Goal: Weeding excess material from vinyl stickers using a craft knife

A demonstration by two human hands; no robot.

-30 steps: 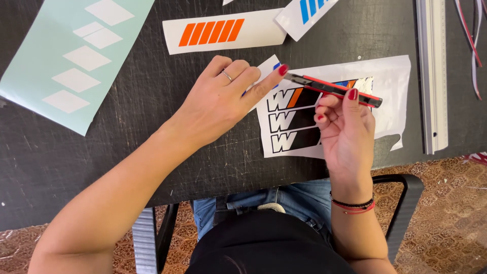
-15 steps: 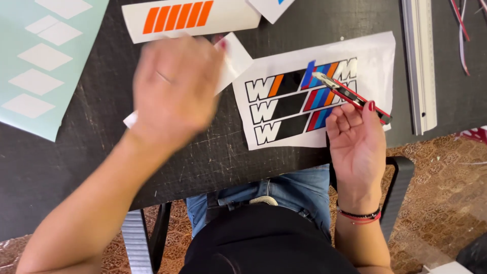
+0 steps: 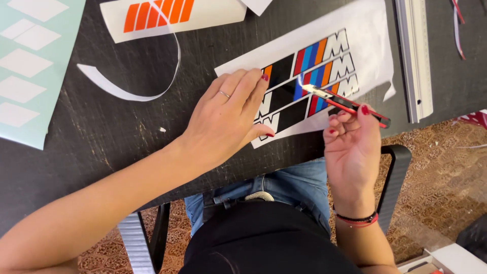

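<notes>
The sticker sheet (image 3: 309, 76) lies on the black table (image 3: 111, 132), angled so its 3 printed strips run up toward the right. Each strip has a black bar, a white letter at either end, and slanted stripes of orange, red and blue. The backing is white and glossy, its right edge a little torn and curled.

The left hand (image 3: 228, 119) lies flat on the sheet's lower-left end, fingers spread and extended, gripping nothing; the flat press looks meant to keep the sheet from sliding under the blade. The right hand (image 3: 352, 147) is closed on a slim red and black knife (image 3: 345, 104), pinched between thumb and fingertips with the handle running back to the right. The blade tip points left and meets the striped part of the middle strip, just right of the left hand's fingertips. Holding it low and slanted seems to suit a fine cut or lifting an edge.

Beyond the knife, to the right, a metal ruler (image 3: 413, 61) lies along the table. Past the left hand, a white curled strip (image 3: 127, 89) rests on the table, with an orange-striped sticker (image 3: 172, 15) above it and a pale green sheet (image 3: 30, 66) of white diamonds at the far left.
</notes>
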